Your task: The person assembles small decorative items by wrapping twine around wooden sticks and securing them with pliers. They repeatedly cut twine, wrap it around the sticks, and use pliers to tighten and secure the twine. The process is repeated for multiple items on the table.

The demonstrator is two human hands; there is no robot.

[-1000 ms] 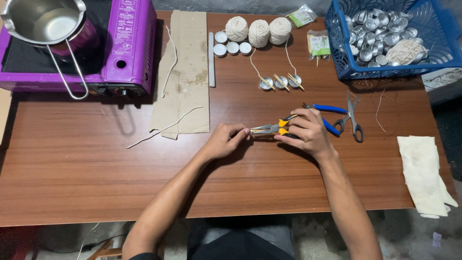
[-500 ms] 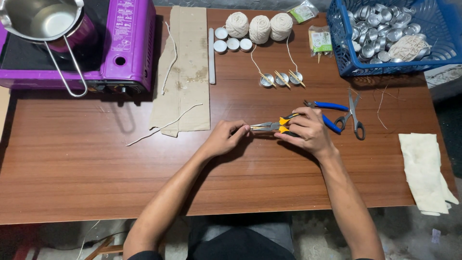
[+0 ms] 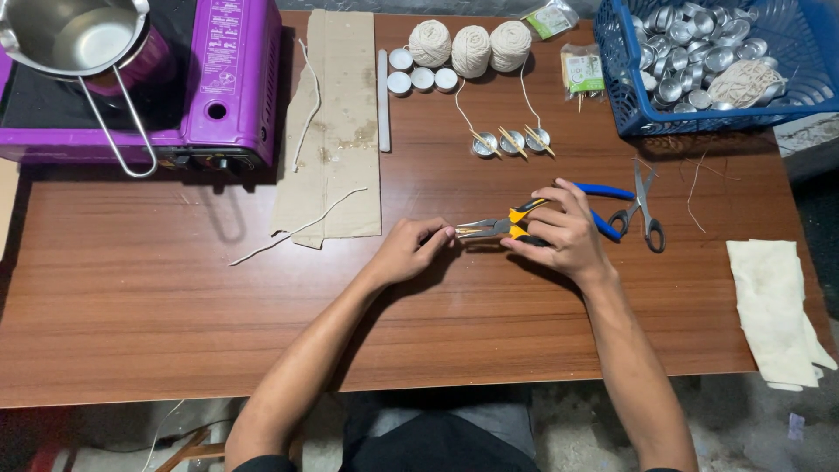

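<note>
Pliers work at the middle of a wooden table

Right hand (image 3: 566,234) is closed around the yellow-and-black handles of the needle-nose pliers (image 3: 498,228), whose tips point left to the left hand (image 3: 409,251); its fingertips pinch something at the tips too small to make out. A hard squeeze could nip those fingertips, since they sit right against the metal. The small piece could also slip free and skid across the table (image 3: 175,306). Blue-handled scissors (image 3: 642,205) lie just beside the right hand, so a backward jerk could knock them.
</note>
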